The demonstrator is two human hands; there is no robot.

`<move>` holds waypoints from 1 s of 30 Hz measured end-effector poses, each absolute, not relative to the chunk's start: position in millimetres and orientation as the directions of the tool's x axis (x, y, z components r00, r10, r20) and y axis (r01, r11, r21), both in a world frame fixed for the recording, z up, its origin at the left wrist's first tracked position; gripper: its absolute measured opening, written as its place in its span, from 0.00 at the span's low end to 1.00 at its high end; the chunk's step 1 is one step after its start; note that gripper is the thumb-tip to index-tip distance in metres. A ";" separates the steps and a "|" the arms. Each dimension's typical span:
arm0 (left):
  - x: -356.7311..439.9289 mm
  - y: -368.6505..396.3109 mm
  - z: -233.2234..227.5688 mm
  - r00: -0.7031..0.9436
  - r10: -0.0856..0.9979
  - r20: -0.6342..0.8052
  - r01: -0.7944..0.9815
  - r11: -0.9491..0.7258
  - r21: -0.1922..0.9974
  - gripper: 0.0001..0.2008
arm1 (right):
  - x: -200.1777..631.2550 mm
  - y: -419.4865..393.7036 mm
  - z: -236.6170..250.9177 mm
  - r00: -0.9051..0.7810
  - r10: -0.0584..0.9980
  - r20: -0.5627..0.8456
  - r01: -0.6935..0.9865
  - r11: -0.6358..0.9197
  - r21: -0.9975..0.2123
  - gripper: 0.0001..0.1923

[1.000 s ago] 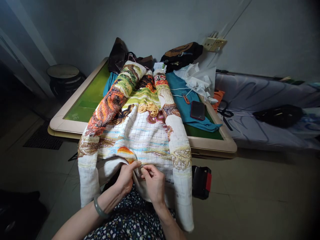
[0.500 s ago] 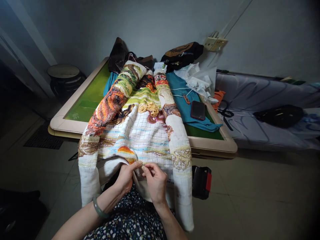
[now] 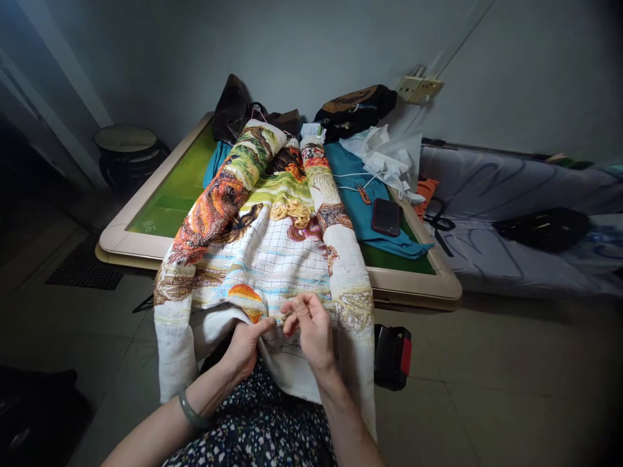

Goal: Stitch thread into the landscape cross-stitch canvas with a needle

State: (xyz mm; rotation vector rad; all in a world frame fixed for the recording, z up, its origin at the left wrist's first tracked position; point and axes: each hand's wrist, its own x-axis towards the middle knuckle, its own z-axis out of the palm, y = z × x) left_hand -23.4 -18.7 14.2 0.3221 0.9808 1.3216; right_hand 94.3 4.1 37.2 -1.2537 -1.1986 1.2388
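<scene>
A large cross-stitch cloth, marked with a grid and partly stitched, drapes from the table's front edge to my lap. Both its sides are rolled up. My left hand grips the cloth's lower part, thumb on top and fingers hidden underneath, beside a stitched orange patch. Just above the cloth, to the right of that thumb, is my right hand. Its thumb and forefinger are pinched together; whatever is between them is too small to make out. Skeins of yellow thread lie on the cloth further up.
The green-topped table also holds a phone, an orange cutter-like tool, teal fabric, white plastic bags and dark bags. A black and red case is by the table at right. A stool stands left.
My right hand has risen and moved slightly right, away from my left thumb, and has turned. My left hand keeps its grip on the cloth in nearly the same place.
</scene>
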 end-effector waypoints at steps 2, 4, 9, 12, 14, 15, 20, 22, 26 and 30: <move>-23.1 -18.4 14.6 -0.069 0.906 -0.418 -0.661 0.272 0.700 0.19 | 97.4 8.8 43.1 0.011 0.992 -0.123 -0.208 -0.118 -0.971 0.14; -22.6 -18.3 15.1 -0.070 0.910 -0.408 -0.662 0.264 0.702 0.20 | 100.9 12.1 49.5 0.031 0.992 -0.121 -0.331 -0.104 -0.938 0.15; -20.8 -18.6 17.6 -0.052 0.913 -0.406 -0.660 0.273 0.700 0.20 | 108.3 7.2 50.4 0.063 0.994 -0.084 -0.348 -0.056 -0.936 0.15; -20.2 -18.7 17.3 -0.063 0.903 -0.424 -0.668 0.277 0.690 0.21 | 110.7 -4.6 40.6 0.008 0.993 -0.116 -0.180 -0.113 -0.977 0.15; -20.0 -18.6 15.8 -0.066 0.902 -0.427 -0.670 0.278 0.689 0.20 | 110.8 -13.2 34.2 -0.062 0.990 -0.129 0.001 -0.129 -0.992 0.14; -19.9 -18.5 14.9 -0.068 0.904 -0.422 -0.668 0.273 0.692 0.20 | 110.3 -17.0 31.6 -0.098 0.987 -0.129 0.090 -0.120 -0.989 0.13; -19.9 -18.2 11.9 -0.079 0.916 -0.392 -0.671 0.242 0.701 0.19 | 105.4 -27.4 26.1 -0.131 0.989 -0.069 0.346 -0.019 -0.938 0.12; -20.2 -18.4 11.3 -0.074 0.914 -0.399 -0.678 0.247 0.692 0.19 | 103.6 -28.0 26.1 -0.121 0.992 -0.048 0.373 0.000 -0.928 0.12; -21.0 -18.7 9.3 -0.075 0.914 -0.399 -0.681 0.246 0.690 0.19 | 101.0 -27.5 26.6 -0.110 0.993 -0.035 0.379 0.009 -0.925 0.12; -21.2 -18.4 7.0 -0.075 0.915 -0.396 -0.684 0.242 0.688 0.18 | 98.8 -27.3 26.2 -0.086 0.996 -0.040 0.393 -0.002 -0.919 0.12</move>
